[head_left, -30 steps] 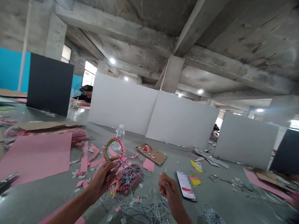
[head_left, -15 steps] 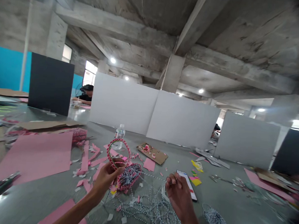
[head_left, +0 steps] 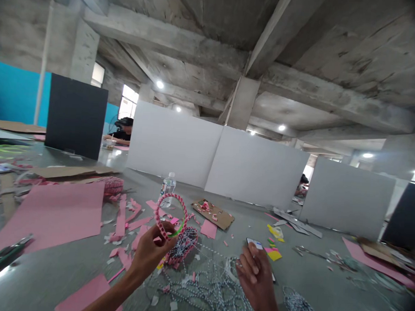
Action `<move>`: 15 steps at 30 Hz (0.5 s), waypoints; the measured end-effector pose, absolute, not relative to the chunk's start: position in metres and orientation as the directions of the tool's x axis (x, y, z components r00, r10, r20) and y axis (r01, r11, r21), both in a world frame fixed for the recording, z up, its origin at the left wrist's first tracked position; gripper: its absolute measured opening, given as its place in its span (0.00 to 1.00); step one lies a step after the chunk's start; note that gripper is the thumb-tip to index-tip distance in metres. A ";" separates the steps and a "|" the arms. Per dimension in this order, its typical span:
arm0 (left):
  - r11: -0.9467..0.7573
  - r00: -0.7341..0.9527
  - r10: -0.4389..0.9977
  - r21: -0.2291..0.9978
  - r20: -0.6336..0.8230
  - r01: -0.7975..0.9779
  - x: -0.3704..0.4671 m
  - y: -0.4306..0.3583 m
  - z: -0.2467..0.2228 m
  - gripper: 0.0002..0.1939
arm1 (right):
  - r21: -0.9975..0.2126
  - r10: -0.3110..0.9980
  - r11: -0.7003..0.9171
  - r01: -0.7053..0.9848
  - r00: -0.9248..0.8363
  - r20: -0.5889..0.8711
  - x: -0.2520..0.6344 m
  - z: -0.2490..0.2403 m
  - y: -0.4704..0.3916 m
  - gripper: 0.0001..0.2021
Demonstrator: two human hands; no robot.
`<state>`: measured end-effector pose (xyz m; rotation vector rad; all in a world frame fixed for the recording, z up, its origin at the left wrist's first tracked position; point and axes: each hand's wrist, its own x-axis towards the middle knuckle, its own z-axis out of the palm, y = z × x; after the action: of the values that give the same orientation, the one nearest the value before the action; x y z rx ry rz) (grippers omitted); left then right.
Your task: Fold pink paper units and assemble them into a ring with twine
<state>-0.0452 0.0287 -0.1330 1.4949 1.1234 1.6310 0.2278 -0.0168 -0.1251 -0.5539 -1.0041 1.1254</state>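
Pink-rimmed ring point(head_left: 157, 216), with bright green along the inside of its lower right, is raised upright in the left hand, above the grey bench point(head_left: 141, 282).

The bench spreads across the lower half of the view. Large white panels point(head_left: 176, 144) stand along its far side, with a dark panel point(head_left: 76, 116) to the left. A seated person point(head_left: 123, 130) shows in the gap between them. A large pink sheet point(head_left: 61, 213) lies at the left of the bench, and tangled blue-grey and white cord point(head_left: 217, 290) covers the near middle.

The left hand point(head_left: 152, 247) is closed, thumb and fingers pinching the ring's lower edge. The right hand point(head_left: 256, 274) is well apart from the ring, to its right and a little lower, with fingers loosely curled. A strand of cord runs toward it, but whether the fingers grip it cannot be told.

Just beyond and to the right of the left hand sits a pink oval piece point(head_left: 185, 245), criss-crossed with cord. A brown cardboard piece point(head_left: 221, 217) holding pink scraps lies farther back. An oval bundle of cord point(head_left: 300, 309) is at the near right.

Behind the ring stands a clear plastic bottle point(head_left: 168, 187); its label is too small to read. A smartphone point(head_left: 255, 244) lies partly hidden by the right hand, the writing on its lit screen unreadable.
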 end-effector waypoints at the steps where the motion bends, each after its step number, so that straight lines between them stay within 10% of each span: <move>1: -0.441 -0.132 0.882 0.892 0.451 0.099 -0.045 0.028 -0.133 0.14 | -0.850 0.921 0.385 -0.361 0.089 0.379 0.224 -0.127 -0.015 0.27; 10: -0.529 0.043 0.849 0.846 0.527 0.065 -0.039 0.017 -0.136 0.08 | -0.768 0.902 0.418 0.485 -0.117 0.417 0.168 -0.155 -0.021 0.08; 15: -0.532 0.017 0.847 0.846 0.532 0.028 -0.039 0.018 -0.139 0.11 | -0.743 0.907 0.399 0.537 -0.110 0.407 0.160 -0.168 -0.021 0.07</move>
<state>-0.0390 0.0176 -0.1385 1.6397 0.9065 1.5873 0.1604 -0.0211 -0.1683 -1.2580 -1.7772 0.5285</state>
